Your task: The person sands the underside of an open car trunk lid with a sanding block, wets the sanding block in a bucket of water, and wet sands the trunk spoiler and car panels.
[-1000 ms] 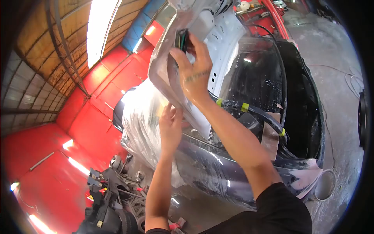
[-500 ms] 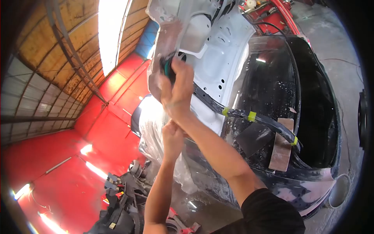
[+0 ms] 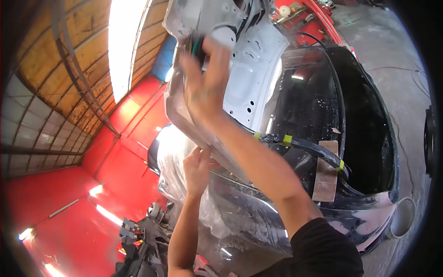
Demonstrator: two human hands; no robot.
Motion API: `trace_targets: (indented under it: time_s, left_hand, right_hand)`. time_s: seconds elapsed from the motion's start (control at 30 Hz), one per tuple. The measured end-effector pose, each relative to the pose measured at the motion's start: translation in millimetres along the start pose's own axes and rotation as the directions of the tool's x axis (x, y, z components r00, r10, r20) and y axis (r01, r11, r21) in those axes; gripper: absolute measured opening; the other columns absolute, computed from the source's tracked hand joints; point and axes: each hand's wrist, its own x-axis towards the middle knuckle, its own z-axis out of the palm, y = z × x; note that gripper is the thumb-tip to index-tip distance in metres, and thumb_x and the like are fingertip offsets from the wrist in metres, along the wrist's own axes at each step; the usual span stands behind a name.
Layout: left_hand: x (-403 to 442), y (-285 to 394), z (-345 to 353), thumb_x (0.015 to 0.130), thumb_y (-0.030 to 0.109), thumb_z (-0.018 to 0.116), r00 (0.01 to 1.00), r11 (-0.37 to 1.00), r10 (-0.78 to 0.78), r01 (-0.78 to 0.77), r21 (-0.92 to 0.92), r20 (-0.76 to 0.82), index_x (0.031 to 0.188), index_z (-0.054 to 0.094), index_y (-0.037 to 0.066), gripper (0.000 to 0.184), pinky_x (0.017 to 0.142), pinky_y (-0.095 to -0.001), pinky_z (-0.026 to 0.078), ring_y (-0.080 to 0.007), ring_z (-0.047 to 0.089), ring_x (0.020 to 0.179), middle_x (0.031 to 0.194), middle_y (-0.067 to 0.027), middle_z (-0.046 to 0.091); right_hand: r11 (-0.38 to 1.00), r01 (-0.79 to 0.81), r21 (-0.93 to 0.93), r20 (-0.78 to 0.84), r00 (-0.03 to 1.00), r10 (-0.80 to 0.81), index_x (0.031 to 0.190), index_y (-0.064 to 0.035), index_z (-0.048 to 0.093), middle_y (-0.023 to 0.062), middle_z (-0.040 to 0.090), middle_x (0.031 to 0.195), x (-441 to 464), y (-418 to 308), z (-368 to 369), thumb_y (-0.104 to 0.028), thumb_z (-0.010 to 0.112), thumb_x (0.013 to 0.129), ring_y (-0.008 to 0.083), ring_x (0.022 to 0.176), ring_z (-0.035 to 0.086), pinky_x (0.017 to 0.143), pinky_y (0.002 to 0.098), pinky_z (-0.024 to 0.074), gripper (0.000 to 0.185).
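My right hand (image 3: 206,78), blurred by motion, is closed round a dark block with a green stripe (image 3: 197,47) and holds it against the upper part of a grey panel (image 3: 177,99). The panel stands raised at the side of a car body. My left hand (image 3: 197,168) grips the lower edge of that panel with its fingers bent. Beneath the left hand hangs clear plastic sheeting (image 3: 173,159) over part of the car. To the right of the panel is a white inner surface with round holes (image 3: 251,76).
A dark glass pane (image 3: 309,92) and a black hose with yellow-green tape (image 3: 304,144) lie on the car. Beside the hose is a brown board (image 3: 326,180). Dark parts (image 3: 143,240) are piled on the floor at lower left. A round tube end (image 3: 403,218) is at right.
Since half a second ago, my right hand has moved up the panel with the block. My left hand remains at the panel's lower edge. The camera view has shifted slightly.
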Motion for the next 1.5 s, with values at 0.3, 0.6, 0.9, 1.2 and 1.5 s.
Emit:
trace_targets:
  time_s: [0.3,0.6,0.9,1.2,1.5]
  left_hand:
    - [0,0,-1,0.108,0.013,0.052,1.000,0.999,-0.029,0.029,0.034,-0.006,0.122,0.066,-0.011,0.031,0.067,-0.0304,0.062,-0.0187,0.075,0.075,0.089,-0.0130,0.075]
    - [-3,-2,0,0.109,0.014,0.054,0.999,0.999,0.001,0.000,0.045,-0.032,0.121,0.067,-0.010,0.030,0.066,-0.0296,0.061,-0.0161,0.073,0.072,0.088,-0.0115,0.075]
    - [-6,3,4,0.108,0.013,0.054,0.999,1.000,-0.012,0.010,-0.027,-0.053,0.123,0.068,-0.008,0.029,0.067,-0.0278,0.058,-0.0154,0.072,0.069,0.084,-0.0092,0.074]
    - [-6,5,7,0.106,0.012,0.054,0.997,0.999,0.002,0.001,0.036,-0.079,0.121,0.069,-0.008,0.029,0.061,-0.0284,0.057,-0.0177,0.073,0.064,0.074,-0.0110,0.074]
    - [-5,-1,6,0.107,0.015,0.055,0.995,0.997,0.026,-0.018,0.071,-0.101,0.119,0.070,-0.008,0.030,0.060,-0.0285,0.056,-0.0157,0.072,0.064,0.073,-0.0088,0.073]
  right_hand:
    - [1.000,-0.031,-0.001,0.045,0.998,0.031,0.122,0.0029,0.055,0.0179,0.053,0.104,-25,5,1,-0.016,0.073,0.095,0.0332,0.093,0.055,0.084,0.0433,0.0468,0.038]
    - [0.998,0.016,-0.060,0.053,0.998,-0.013,0.121,0.0036,0.055,0.0173,0.055,0.102,-36,6,-3,-0.014,0.072,0.094,0.0300,0.088,0.056,0.078,0.0399,0.0483,0.037]
    - [0.996,-0.064,0.068,0.090,0.994,0.058,0.115,0.0034,0.057,0.0255,0.056,0.117,-52,5,-8,-0.008,0.066,0.091,0.0427,0.102,0.054,0.092,0.0523,0.0440,0.027]
    - [0.998,-0.021,0.062,0.017,1.000,0.020,0.120,0.0061,0.059,0.0208,0.058,0.106,-45,11,-3,-0.012,0.068,0.095,0.0369,0.099,0.058,0.087,0.0444,0.0476,0.032]
    - [0.999,0.052,-0.001,0.023,0.998,-0.052,0.120,0.0057,0.054,0.0226,0.055,0.107,-42,-5,-3,-0.011,0.068,0.093,0.0411,0.096,0.055,0.086,0.0481,0.0460,0.035]
